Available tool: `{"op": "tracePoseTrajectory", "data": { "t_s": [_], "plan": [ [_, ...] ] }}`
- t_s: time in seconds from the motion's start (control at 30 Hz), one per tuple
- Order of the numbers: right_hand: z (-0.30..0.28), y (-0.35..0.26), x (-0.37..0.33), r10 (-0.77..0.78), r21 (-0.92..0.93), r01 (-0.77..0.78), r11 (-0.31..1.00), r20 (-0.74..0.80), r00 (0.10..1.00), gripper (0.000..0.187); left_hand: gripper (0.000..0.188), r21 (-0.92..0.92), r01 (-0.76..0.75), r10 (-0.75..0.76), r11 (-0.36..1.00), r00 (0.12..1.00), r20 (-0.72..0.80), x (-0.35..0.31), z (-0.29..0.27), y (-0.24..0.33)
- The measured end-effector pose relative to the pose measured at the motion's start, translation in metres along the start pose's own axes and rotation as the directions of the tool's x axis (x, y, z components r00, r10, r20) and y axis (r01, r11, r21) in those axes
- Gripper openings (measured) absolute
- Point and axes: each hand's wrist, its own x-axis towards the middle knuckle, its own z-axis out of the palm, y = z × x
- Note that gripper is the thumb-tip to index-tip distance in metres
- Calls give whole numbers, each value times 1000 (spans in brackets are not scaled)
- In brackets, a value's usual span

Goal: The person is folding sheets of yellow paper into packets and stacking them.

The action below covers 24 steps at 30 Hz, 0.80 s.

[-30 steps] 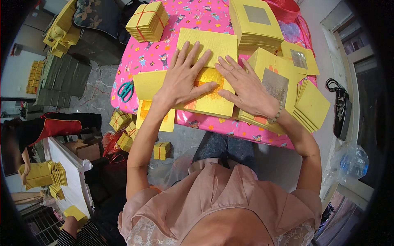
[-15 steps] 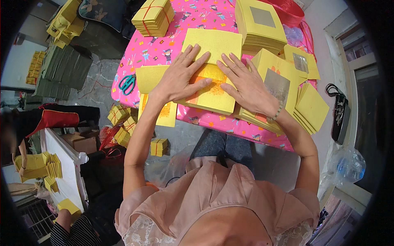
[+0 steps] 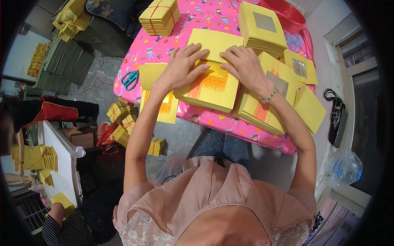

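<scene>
A thick stack of yellow paper [image 3: 209, 98] lies before me, its top sheet printed orange and gold. A plain yellow flap [image 3: 215, 43] covers its far part. On the left side of the flap rests my left hand [image 3: 182, 67], open, fingers slightly bent and thumb held apart over the printed part. My right hand [image 3: 248, 67], a beaded bracelet at its wrist, touches the flap's right side, also open, with bent fingers and thumb near its lower edge. Whether either hand pinches the paper is hard to see. Green-handled scissors [image 3: 130, 80] lie to the left.
The table has a pink patterned cover [image 3: 201, 12]. On it are a tied yellow bundle [image 3: 158, 18], a tall stack with a silver patch [image 3: 262, 37] and another stack [image 3: 256, 104]. Tied bundles [image 3: 119, 112] sit on the floor. Another person's striped sleeve [image 3: 61, 225] shows at lower left.
My flat, spread hands have drawn their fingers in and bent them. Both thumbs moved up toward the flap's lower edge, uncovering more of the print. The whole view shifted slightly.
</scene>
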Motion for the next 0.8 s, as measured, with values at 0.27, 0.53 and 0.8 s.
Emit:
{"op": "tracePoseTrajectory", "data": {
  "t_s": [0.27, 0.53, 0.8],
  "plan": [
    [8, 9, 4, -207, -158, 176, 972, -210, 956, 16, 38, 249, -73, 130, 966, 967, -220, 20, 8, 7],
    [-34, 13, 16, 114, 197, -78, 977, -181, 977, 34, 41, 469, -146, 378, 871, 808, -451, 11, -10, 18],
    [-41, 29, 35, 196, 682, -667, 300, 640, 743, 46, 41, 525, -112, 403, 844, 778, -482, -39, -41, 43]
  ]
}}
